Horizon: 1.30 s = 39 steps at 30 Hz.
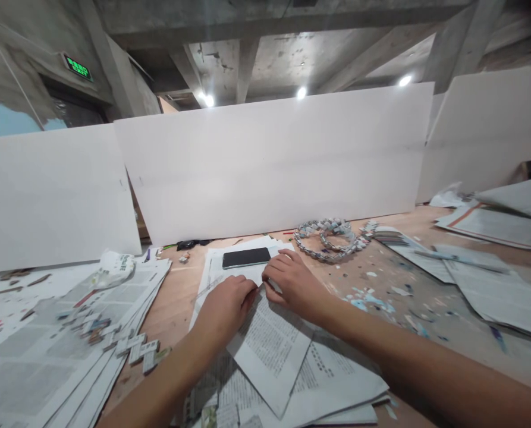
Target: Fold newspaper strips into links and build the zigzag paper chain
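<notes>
My left hand (230, 300) and my right hand (294, 280) are close together over the papers in the middle of the table. Between them lies a printed sheet of paper (272, 356), turned so that one corner points toward me. The fingers of both hands are closed at its far end, though the fingertips of my left hand are partly hidden. More printed sheets (336, 380) lie beneath it. Just beyond my hands, a dark-screened phone (246, 257) rests on the white paper.
Coils of folded-paper chain (312, 252) lie behind my right hand. To the left, another folded-paper chain (143, 351) and a crumpled white bag (113, 268) lie on newspapers (19, 356). More papers (492, 291) and scraps (365, 300) are on the right. White panels (274, 166) stand behind.
</notes>
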Each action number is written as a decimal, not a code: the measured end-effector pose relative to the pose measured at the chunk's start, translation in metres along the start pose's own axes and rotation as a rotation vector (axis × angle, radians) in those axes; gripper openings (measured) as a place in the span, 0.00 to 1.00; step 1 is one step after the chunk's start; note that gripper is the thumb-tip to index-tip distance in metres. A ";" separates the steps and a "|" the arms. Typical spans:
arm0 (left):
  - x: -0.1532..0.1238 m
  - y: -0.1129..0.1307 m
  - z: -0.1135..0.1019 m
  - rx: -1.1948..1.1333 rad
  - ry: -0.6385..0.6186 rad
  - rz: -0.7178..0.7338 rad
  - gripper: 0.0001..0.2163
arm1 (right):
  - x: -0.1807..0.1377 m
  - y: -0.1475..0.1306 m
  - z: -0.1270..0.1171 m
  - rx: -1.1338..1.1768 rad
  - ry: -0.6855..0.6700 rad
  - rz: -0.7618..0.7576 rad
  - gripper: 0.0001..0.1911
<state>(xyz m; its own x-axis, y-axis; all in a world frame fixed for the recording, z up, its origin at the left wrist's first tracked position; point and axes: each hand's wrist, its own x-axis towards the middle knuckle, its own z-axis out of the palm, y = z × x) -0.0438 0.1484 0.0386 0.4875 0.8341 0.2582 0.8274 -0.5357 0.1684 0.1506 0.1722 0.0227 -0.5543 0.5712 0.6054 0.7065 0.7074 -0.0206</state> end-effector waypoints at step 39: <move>0.001 0.004 -0.002 -0.138 0.133 -0.006 0.06 | -0.001 -0.009 -0.023 0.131 -0.199 0.144 0.08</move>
<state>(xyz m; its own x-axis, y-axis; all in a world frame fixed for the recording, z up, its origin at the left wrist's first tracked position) -0.0407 0.1467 0.0417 0.4336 0.8176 0.3789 0.7800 -0.5511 0.2965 0.1550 0.1555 0.0409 -0.5366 0.7314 0.4208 0.7288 0.6531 -0.2057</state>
